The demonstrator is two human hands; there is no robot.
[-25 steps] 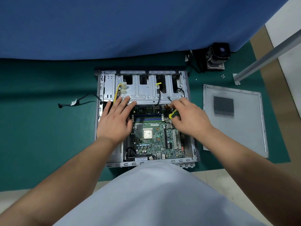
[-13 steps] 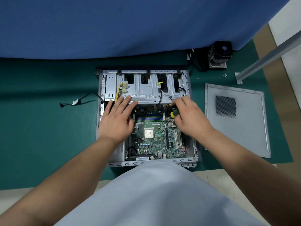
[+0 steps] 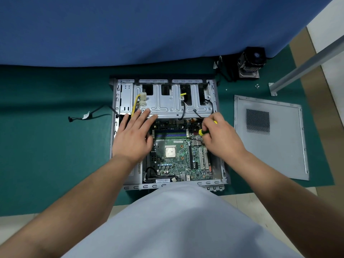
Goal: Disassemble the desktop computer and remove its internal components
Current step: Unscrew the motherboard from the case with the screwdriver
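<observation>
Barely moved since earlier: right hand [image 3: 221, 136] gripping yellow screwdriver [image 3: 202, 131] at motherboard [image 3: 178, 157] screw, left hand [image 3: 133, 136] flat, bracing case [image 3: 128, 97]; unscrewing likely ongoing

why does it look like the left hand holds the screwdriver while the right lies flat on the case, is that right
Not quite: the sides are swapped. In the head view the right hand grips the screwdriver over the motherboard, while the left hand lies flat on the case.

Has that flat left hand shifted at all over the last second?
No. The left hand still lies flat, fingertips on the same edge of the drive cage.
</observation>
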